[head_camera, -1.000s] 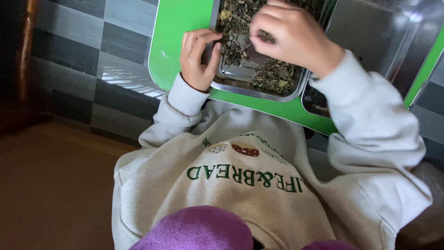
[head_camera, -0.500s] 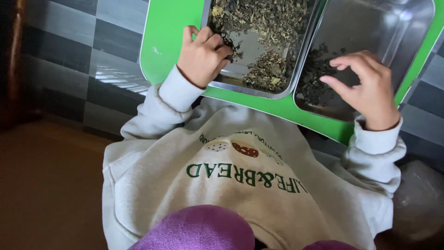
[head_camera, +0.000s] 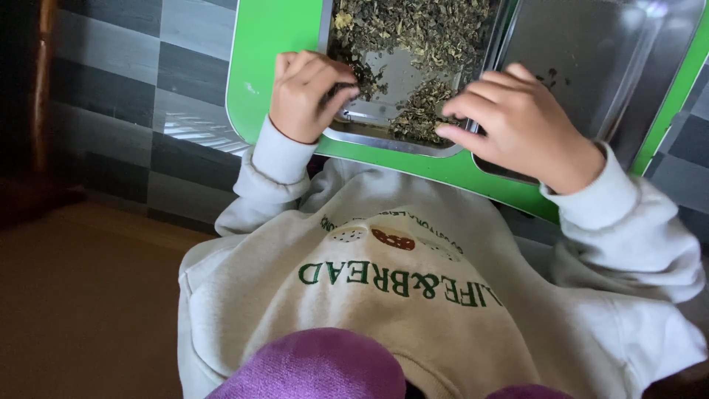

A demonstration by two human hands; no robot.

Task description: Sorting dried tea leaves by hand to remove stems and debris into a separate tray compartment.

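Observation:
A shallow metal tray (head_camera: 390, 142) holds a heap of dried green and dark leaves (head_camera: 421, 29), with a bare patch near its front. My left hand (head_camera: 303, 92) is curled at the tray's near-left corner, its fingertips pinched on a small clump of dark leaves. My right hand (head_camera: 521, 125) reaches in from the right, fingers stretched out and touching the leaf pile at the tray's near-right edge. Beside it, a second metal tray (head_camera: 591, 52) holds only a few dark bits. Both trays sit on a bright green tray (head_camera: 273, 44).
The green tray rests against my lap, over a cream sweatshirt (head_camera: 384, 222) and purple trousers (head_camera: 317, 366). Grey checkered tiles (head_camera: 148, 66) lie to the left. A brown wooden post (head_camera: 40, 74) stands at the far left, above a tan floor (head_camera: 81, 295).
My right hand has moved left, from over the second tray to the leaf pile at the first tray's near edge. My left hand stays at the near-left corner.

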